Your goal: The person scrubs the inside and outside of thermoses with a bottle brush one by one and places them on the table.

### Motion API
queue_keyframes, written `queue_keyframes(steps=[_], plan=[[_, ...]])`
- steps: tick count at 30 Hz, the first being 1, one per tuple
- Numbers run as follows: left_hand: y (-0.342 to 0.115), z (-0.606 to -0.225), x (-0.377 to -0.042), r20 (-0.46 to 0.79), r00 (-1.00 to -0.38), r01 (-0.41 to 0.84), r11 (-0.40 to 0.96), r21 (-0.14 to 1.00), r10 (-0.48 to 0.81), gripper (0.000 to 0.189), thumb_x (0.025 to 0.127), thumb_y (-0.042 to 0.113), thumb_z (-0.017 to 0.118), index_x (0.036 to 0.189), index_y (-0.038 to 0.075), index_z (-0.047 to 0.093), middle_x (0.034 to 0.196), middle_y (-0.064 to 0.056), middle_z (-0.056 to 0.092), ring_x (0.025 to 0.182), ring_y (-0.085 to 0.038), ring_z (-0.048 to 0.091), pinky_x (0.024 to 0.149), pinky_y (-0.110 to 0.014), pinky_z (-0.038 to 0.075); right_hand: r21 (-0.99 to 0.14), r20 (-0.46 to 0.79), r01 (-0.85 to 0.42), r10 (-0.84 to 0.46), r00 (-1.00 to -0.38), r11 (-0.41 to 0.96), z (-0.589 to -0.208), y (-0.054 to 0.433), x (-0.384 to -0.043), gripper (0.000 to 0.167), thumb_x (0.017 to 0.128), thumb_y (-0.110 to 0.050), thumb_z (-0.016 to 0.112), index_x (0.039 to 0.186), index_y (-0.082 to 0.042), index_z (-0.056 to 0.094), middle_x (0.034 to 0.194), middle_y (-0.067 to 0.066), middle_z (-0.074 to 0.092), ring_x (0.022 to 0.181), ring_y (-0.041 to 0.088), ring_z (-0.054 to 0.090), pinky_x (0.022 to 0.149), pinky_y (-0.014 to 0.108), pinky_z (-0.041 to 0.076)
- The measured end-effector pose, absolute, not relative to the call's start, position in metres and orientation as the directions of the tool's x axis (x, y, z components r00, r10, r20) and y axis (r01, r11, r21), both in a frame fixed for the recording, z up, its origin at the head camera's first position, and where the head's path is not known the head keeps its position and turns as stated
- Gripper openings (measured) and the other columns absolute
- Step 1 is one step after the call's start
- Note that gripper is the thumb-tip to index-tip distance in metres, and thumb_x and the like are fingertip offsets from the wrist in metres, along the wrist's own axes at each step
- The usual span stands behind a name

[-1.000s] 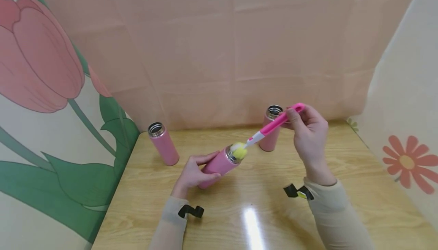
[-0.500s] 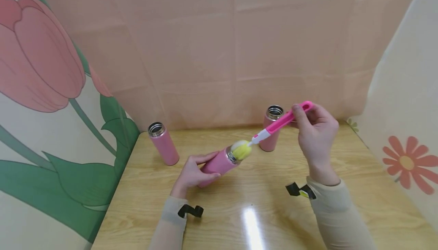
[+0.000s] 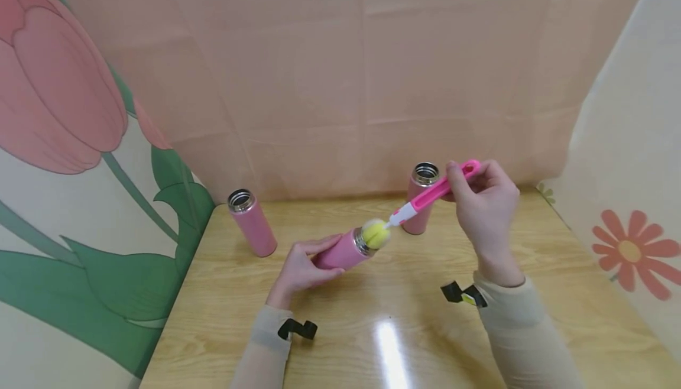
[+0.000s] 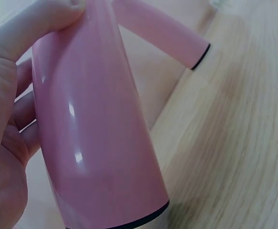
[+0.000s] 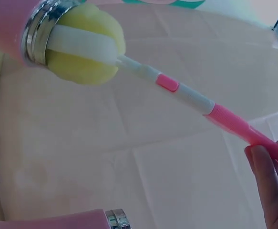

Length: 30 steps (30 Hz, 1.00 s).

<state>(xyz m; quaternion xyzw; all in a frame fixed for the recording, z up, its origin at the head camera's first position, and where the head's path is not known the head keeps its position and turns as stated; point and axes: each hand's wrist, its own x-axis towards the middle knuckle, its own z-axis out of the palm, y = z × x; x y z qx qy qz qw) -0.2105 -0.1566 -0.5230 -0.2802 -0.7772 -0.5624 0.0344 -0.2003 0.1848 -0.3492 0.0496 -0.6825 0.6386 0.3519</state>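
Observation:
My left hand (image 3: 303,269) grips a pink bottle (image 3: 340,254) tilted with its steel mouth up and to the right; its fingers and thumb wrap the body, as the left wrist view also shows. In my right hand (image 3: 486,206) is the pink handle of a bottle brush (image 3: 433,194), pinched near its looped end. The brush's yellow and white sponge head (image 5: 88,45) sits at the bottle's mouth, partly inside the steel rim (image 5: 36,36) and bulging out of it. Inside the bottle nothing can be seen.
One open pink bottle (image 3: 252,223) stands at the back left of the wooden table (image 3: 213,318). Another open pink bottle (image 3: 417,217) stands at the back right, partly behind the brush handle. A pink cloth backdrop (image 3: 319,81) hangs behind the table.
The sponge head has come farther out of the bottle's mouth than a second ago. My right hand moved out to the right, then slightly back left. My left hand stays put.

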Motion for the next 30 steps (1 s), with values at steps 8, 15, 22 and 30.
queue_keyframes(steps=[8, 15, 22, 30], plan=[[-0.156, -0.523, -0.211, 0.367, -0.851, 0.461, 0.202, 0.864, 0.374, 0.068, 0.081, 0.019, 0.097, 0.143, 0.022, 0.070, 0.143, 0.005, 0.067, 0.134, -0.023, 0.063, 0.114, -0.054, 0.047, -0.796, 0.604, -0.568, 0.310, -0.734, 0.208, -0.348, 0.171, -0.194, 0.023, 0.097, -0.007, 0.079, 0.093, 0.007, 0.061, 0.083, 0.008, 0.072, 0.063, 0.013, 0.072, 0.056, 0.028, 0.062], [-0.157, -0.524, -0.212, 0.372, -0.861, 0.452, 0.186, 0.872, 0.348, 0.068, 0.079, 0.014, 0.098, 0.141, 0.017, 0.072, 0.140, 0.001, 0.070, 0.132, -0.026, 0.065, 0.114, -0.055, 0.047, -0.815, 0.578, -0.578, 0.119, -0.807, 0.039, -0.351, 0.173, -0.197, 0.018, 0.099, 0.001, 0.075, 0.103, 0.011, 0.060, 0.091, 0.012, 0.072, 0.075, 0.017, 0.075, 0.068, 0.030, 0.064], [-0.156, -0.522, -0.212, 0.363, -0.864, 0.433, 0.149, 0.889, 0.348, 0.069, 0.077, 0.009, 0.098, 0.140, 0.017, 0.072, 0.138, 0.002, 0.070, 0.131, -0.024, 0.066, 0.115, -0.054, 0.047, -0.796, 0.604, -0.603, -0.120, -0.788, -0.052, -0.361, 0.172, -0.203, 0.010, 0.099, 0.015, 0.066, 0.107, 0.012, 0.062, 0.101, 0.020, 0.077, 0.092, 0.020, 0.078, 0.078, 0.029, 0.064], [-0.153, -0.518, -0.210, 0.405, -0.832, 0.465, 0.078, 0.882, 0.378, 0.068, 0.080, 0.020, 0.098, 0.142, 0.011, 0.071, 0.135, -0.004, 0.072, 0.124, -0.027, 0.070, 0.105, -0.043, 0.056, -0.767, 0.579, -0.640, -0.376, -0.723, 0.048, -0.387, 0.153, -0.210, 0.023, 0.094, 0.017, 0.069, 0.105, -0.003, 0.073, 0.103, 0.011, 0.081, 0.069, 0.011, 0.063, 0.052, 0.024, 0.047]])
